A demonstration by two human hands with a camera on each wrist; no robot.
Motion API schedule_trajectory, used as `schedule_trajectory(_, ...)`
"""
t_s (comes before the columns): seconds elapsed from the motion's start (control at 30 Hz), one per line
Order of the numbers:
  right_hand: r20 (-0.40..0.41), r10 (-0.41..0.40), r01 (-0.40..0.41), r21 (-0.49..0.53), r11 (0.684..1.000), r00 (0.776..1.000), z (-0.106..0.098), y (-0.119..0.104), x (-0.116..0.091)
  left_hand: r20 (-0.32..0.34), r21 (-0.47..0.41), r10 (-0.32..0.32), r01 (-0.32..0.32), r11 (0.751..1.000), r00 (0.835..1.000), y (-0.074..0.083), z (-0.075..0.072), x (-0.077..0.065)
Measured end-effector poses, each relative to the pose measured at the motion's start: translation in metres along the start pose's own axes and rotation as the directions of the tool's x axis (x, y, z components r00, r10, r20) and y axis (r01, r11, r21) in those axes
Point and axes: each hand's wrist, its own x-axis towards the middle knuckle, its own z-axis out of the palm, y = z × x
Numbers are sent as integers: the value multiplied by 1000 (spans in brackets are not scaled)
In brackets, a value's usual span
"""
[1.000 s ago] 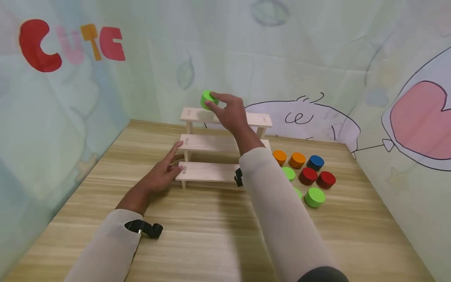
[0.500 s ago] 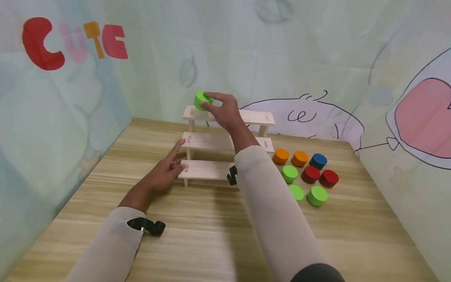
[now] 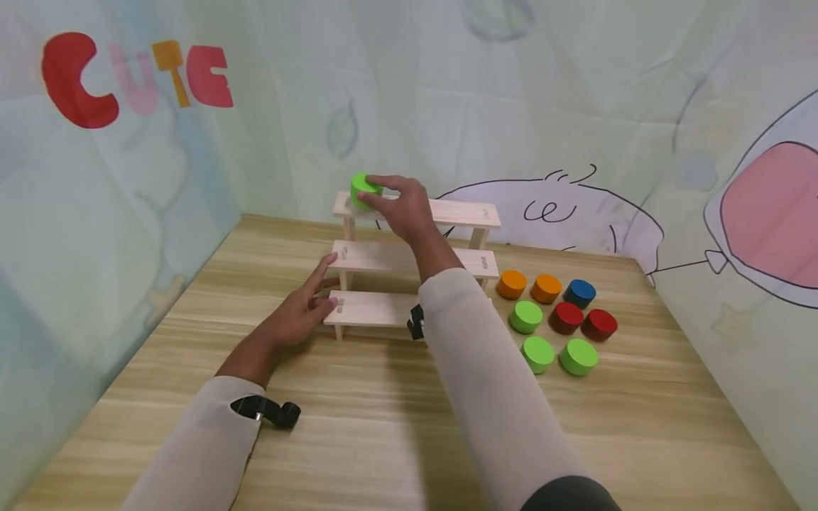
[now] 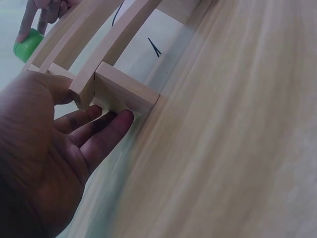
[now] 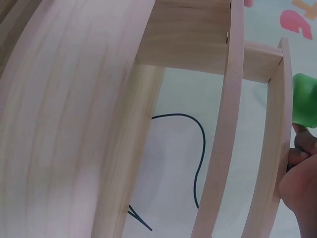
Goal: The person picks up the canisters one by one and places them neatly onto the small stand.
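Note:
A three-tier wooden stand (image 3: 383,257) rises in steps near the back of the table. My right hand (image 3: 409,209) pinches a green round block (image 3: 364,190) between thumb and fingers, at the left end of the top tier. In the right wrist view the green block (image 5: 304,100) is right at that tier's surface, partly cut off by the frame edge. My left hand (image 3: 297,312) holds the stand's left side. The left wrist view shows its thumb (image 4: 54,89) over the end of the bottom board and its fingers against the side panel (image 4: 126,89).
Right of the stand lie loose round blocks: two orange (image 3: 546,288), one blue (image 3: 579,293), two red (image 3: 566,317) and three green (image 3: 579,356). A printed cloth wall (image 3: 396,92) stands close behind the stand. My right forearm (image 3: 492,383) crosses in front of the lower tiers.
My right hand has carried the green block left along the top tier and then lowered it to the board. The left hand keeps its place on the stand.

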Motion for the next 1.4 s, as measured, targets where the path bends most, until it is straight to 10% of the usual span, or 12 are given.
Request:
schedule_trajectory(1.0, 51, 62, -58, -87, 994, 997, -4, -3, 1, -2, 16, -7, 7, 1000, 1000, 7, 0, -1)
schedule_trajectory(1.4, 41, 55, -60, 130, 990, 998, -15, 2, -1, -10, 58, 5, -5, 998, 1000, 1, -2, 1)
